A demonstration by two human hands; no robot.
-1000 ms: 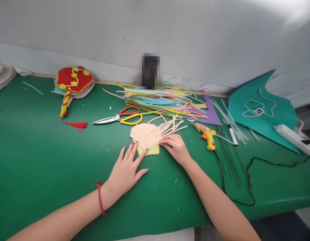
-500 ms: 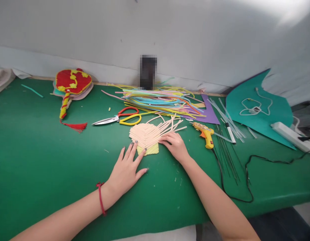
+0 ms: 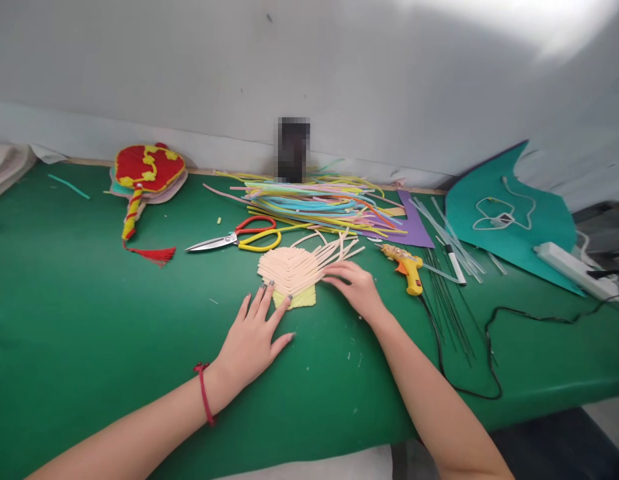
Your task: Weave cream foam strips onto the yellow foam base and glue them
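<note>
A leaf-shaped piece of peach pipe cleaners, laid in a chevron pattern, lies on the green table over a pale yellow backing. Loose pipe cleaner ends stick out from its right side. My left hand rests flat with fingers spread, the fingertips touching the piece's lower left edge. At the right edge my right hand pinches the end of a peach pipe cleaner between thumb and fingers; the fingers partly hide it.
Scissors lie behind the piece, before a heap of coloured pipe cleaners. To the right are a yellow glue gun with a black cord, a marker, clear glue sticks and a power strip. A red fan-shaped craft lies left.
My right hand has shifted slightly right and up along the edge of the piece. My left hand stays in place on it. The whole view has moved a little.
</note>
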